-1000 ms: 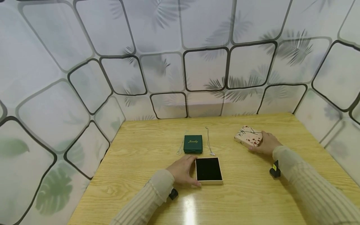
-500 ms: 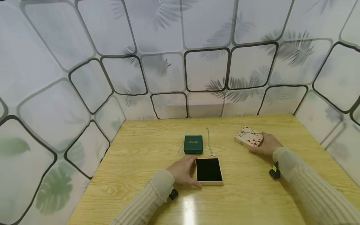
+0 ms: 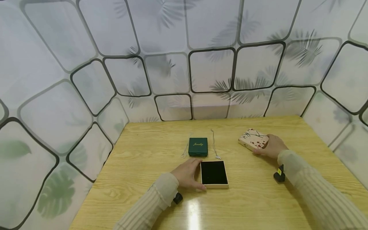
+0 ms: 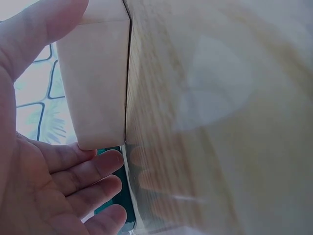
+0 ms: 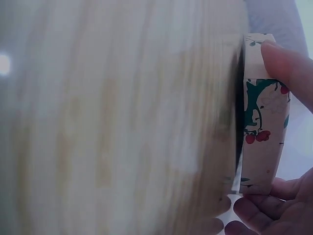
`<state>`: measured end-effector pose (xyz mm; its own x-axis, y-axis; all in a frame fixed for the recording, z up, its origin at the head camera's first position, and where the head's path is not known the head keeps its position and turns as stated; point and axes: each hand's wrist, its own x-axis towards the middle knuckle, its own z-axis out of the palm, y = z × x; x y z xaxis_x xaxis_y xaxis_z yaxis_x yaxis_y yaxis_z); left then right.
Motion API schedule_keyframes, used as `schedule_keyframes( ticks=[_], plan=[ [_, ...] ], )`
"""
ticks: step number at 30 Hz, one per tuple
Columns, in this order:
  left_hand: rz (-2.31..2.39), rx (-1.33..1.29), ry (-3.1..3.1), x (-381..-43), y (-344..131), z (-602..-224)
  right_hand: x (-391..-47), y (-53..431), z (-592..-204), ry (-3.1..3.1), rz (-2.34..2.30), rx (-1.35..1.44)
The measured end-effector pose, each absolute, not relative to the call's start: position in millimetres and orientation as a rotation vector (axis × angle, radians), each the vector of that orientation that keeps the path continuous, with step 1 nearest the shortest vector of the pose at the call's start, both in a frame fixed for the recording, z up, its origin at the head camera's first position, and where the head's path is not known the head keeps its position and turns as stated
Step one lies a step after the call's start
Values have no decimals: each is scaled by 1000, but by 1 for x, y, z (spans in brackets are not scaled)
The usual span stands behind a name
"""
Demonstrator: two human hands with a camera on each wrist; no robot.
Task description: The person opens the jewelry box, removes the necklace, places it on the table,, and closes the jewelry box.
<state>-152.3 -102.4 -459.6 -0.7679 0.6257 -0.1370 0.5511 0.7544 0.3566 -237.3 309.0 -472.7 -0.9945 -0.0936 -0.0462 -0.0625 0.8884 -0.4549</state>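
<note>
My left hand holds the side of a shallow square box base lined in black, with its thumb at the near corner and fingertips at the far one. In the left wrist view the pale wall of the base stands between thumb and fingers. Farther right, my right hand grips a box lid printed with red flowers and dark branches. The right wrist view shows the thumb on one end of the lid and fingers at the other, with a thin dark gap between its lower edge and the table.
Behind the base sits a small green jewelry box with gold lettering. One silver necklace with a pendant lies to its right, and another thin necklace lies along its left side. A patterned curtain rises at the wooden table's back edge.
My right hand has shifted slightly to the left with the flowered lid. The left hand and the box base have stayed in place.
</note>
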Motion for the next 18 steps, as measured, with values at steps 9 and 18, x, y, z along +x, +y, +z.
schedule_keyframes(
  ticks=[9,18],
  plan=[
    [438,891,2701,-151,-102,-459,-233,295,-466,2953,-826,-188],
    [478,870,2692,-150,-102,-461,-225,278,-458,2919,-920,-259]
  ],
)
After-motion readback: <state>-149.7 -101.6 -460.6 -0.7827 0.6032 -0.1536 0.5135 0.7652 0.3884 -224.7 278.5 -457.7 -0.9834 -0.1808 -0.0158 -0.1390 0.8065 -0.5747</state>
